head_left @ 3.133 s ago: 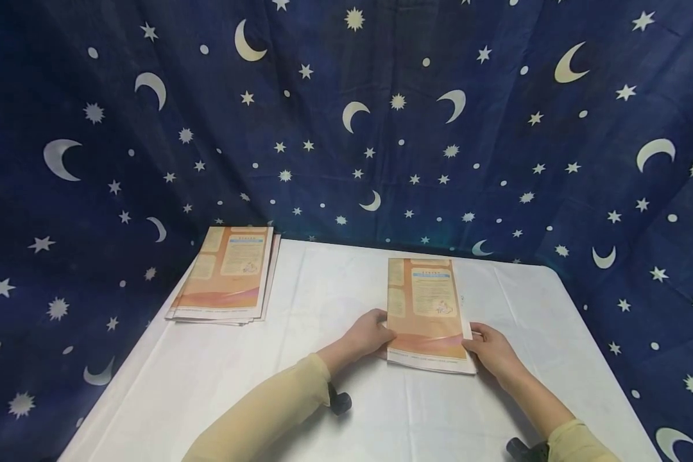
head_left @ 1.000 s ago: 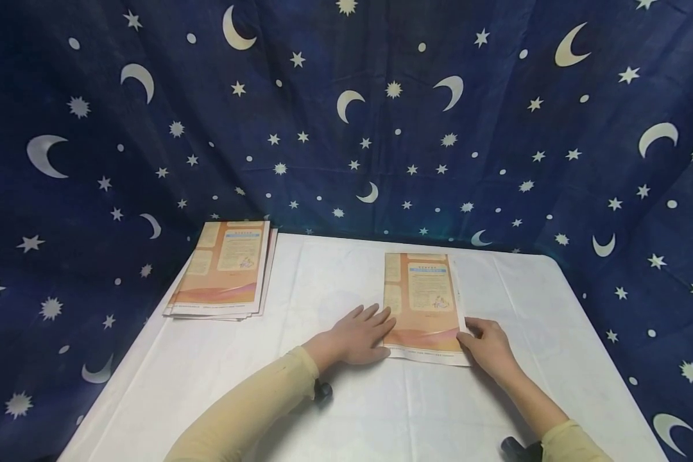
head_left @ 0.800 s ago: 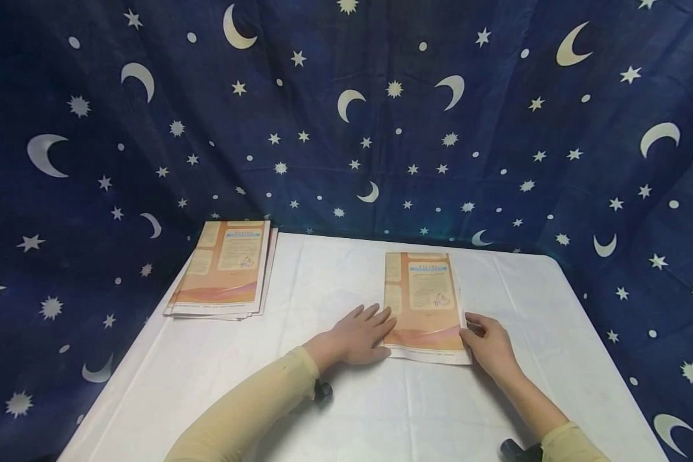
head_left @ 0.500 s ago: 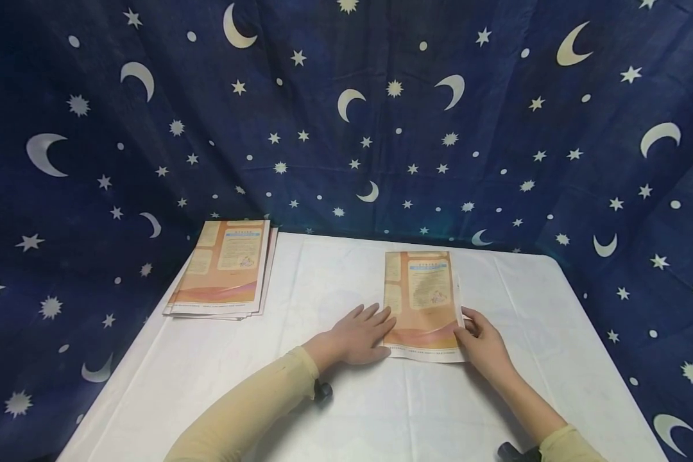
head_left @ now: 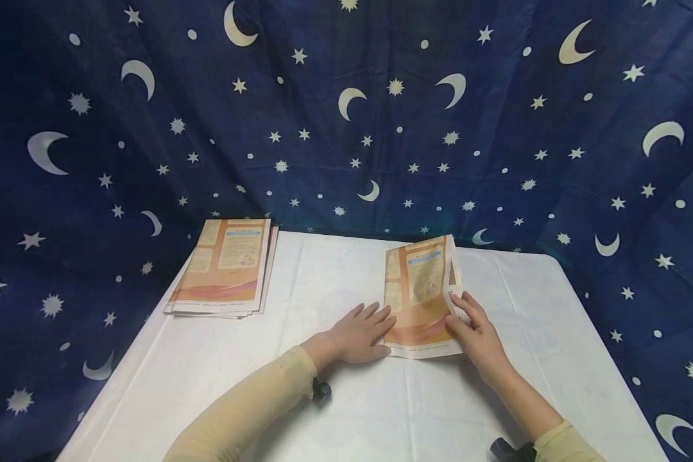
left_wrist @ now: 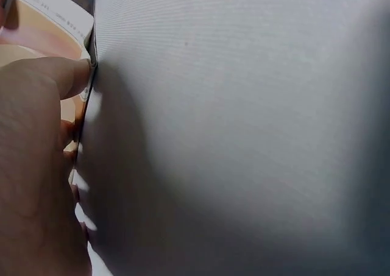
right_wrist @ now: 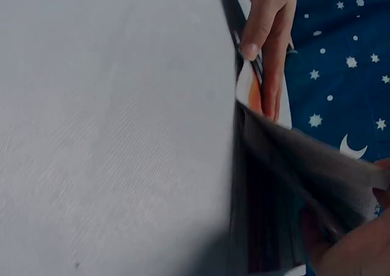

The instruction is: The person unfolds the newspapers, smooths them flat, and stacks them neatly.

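Note:
A folded newspaper [head_left: 412, 308] with an orange printed face lies on the table, its right side lifted and bowed up. My left hand [head_left: 355, 337] rests with spread, straight fingers along its left edge. Between thumb and fingers, my right hand [head_left: 479, 337] pinches the raised right edge, and inner printed pages show beneath. The right wrist view has the upper layers of the newspaper [right_wrist: 323, 160] standing apart from the lower ones, with my left hand [right_wrist: 271, 32] at the fold. In the left wrist view, the thumb of my left hand [left_wrist: 36, 123] touches the paper's lower edge.
A stack of similar folded newspapers [head_left: 222, 269] sits at the back left of the white-covered table [head_left: 323, 276]. Behind it hangs a dark blue curtain [head_left: 323, 64] with moons and stars. Black wrist cameras are strapped under both forearms.
My left hand has gone from gripping the left edge to lying flat on it. My right hand has moved up and left, lifting the newspaper's right side, which lay flat before.

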The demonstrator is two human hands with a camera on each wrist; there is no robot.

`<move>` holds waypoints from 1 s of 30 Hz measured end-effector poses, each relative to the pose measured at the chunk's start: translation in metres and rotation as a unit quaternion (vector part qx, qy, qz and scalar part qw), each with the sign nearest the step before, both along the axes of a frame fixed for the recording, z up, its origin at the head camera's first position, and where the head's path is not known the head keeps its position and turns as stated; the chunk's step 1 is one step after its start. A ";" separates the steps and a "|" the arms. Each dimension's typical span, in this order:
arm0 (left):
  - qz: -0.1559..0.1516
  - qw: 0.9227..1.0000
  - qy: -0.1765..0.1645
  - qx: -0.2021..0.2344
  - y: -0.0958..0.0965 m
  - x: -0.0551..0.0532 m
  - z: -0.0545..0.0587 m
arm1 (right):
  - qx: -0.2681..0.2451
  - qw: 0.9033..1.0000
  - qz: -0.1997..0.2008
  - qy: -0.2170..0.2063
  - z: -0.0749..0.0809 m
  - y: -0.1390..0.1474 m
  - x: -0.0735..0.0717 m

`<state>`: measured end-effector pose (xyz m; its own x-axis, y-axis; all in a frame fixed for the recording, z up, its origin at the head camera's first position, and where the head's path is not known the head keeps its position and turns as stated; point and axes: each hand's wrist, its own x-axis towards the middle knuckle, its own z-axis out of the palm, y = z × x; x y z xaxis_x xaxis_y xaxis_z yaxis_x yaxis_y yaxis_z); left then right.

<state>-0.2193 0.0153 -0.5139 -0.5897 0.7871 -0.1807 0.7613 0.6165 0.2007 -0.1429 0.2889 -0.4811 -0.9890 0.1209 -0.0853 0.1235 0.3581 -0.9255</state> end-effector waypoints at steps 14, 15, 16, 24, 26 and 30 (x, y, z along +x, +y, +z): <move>0.095 0.935 -0.255 0.226 -0.002 -0.012 0.016 | -0.142 0.989 -0.031 0.015 0.020 -0.030 -0.004; 0.111 0.915 -0.295 0.253 -0.002 -0.014 0.022 | -0.155 0.987 -0.028 0.019 0.021 -0.032 -0.005; 0.125 0.893 -0.332 0.278 -0.002 -0.015 0.028 | -0.166 0.986 -0.021 0.025 0.022 -0.036 -0.006; 0.249 0.716 -0.497 0.422 -0.009 -0.034 0.084 | -0.161 0.985 0.048 0.027 0.032 -0.073 -0.015; 0.274 0.702 -0.502 0.426 -0.013 -0.040 0.092 | -0.140 0.989 0.052 0.014 0.033 -0.084 -0.018; 0.311 0.677 -0.506 0.434 -0.024 -0.053 0.102 | -0.117 0.990 0.071 0.006 0.030 -0.107 -0.025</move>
